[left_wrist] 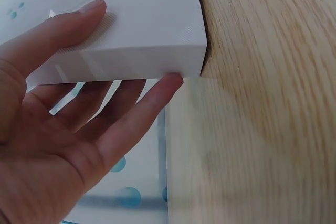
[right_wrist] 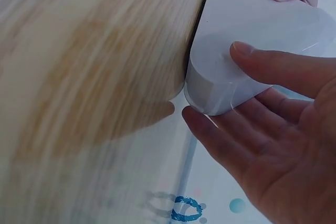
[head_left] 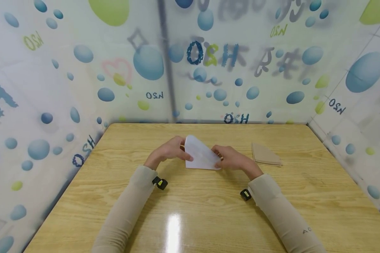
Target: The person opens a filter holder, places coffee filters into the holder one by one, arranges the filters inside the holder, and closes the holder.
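Room on tbl btwn L forearm & R forearm, nearer than white obj. Brown pc blocks just R of R hand; printed wall bars way past tbl's far edge.

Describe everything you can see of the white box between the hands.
The white box is plain, smooth and wedge-like, with a broad flat face, thick sides, a squared corner by the left hand and a rounded one by the right hand. It could be card or plastic; I cannot tell which. Both hands hold it at the wood-grain table, thumbs on one broad face, fingers about its edges. Whether it touches the table is unclear.
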Demonstrator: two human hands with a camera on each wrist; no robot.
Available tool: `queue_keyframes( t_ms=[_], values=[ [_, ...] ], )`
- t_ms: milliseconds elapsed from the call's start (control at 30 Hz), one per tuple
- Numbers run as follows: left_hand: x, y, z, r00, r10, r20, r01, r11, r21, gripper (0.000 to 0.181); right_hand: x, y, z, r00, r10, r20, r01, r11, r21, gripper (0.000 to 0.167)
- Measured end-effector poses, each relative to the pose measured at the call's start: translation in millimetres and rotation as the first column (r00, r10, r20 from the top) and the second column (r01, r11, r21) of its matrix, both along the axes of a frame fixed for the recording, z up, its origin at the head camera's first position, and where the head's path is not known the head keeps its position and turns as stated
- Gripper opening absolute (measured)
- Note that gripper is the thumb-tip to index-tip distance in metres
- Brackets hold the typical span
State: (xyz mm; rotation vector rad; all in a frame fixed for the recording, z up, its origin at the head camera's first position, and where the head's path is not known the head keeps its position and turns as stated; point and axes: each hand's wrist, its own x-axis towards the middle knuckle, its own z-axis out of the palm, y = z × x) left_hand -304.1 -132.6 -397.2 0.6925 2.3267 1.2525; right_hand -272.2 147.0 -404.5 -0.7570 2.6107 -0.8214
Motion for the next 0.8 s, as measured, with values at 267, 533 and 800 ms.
queue_keyframes(
  t_ms=[267, 533, 800],
  values=[
    [0.2, 0.1, -1.2, 0.997, -0.071, 0.014, 0.071, 0.997, -0.001, 0.038, -0.5, 1.0, -3.5, 1.0, 0.022, -0.022, -0.022, 1.0, -0.021, 0.043],
    [0.8, -0.1, -4.1, 0.993, -0.114, 0.037, 0.114, 0.993, 0.011, 0.045, 0.4, -0.4, -0.6, 1.0, 0.014, -0.014, -0.014, 1.0, -0.009, 0.043],
    [0.4, 1.2, -6.7, 0.992, -0.124, 0.039, 0.124, 0.992, -0.002, 0.047, 1.8, 0.4, 0.4, 0.999, 0.016, -0.032, -0.016, 1.0, -0.001, 0.043]
  ],
)
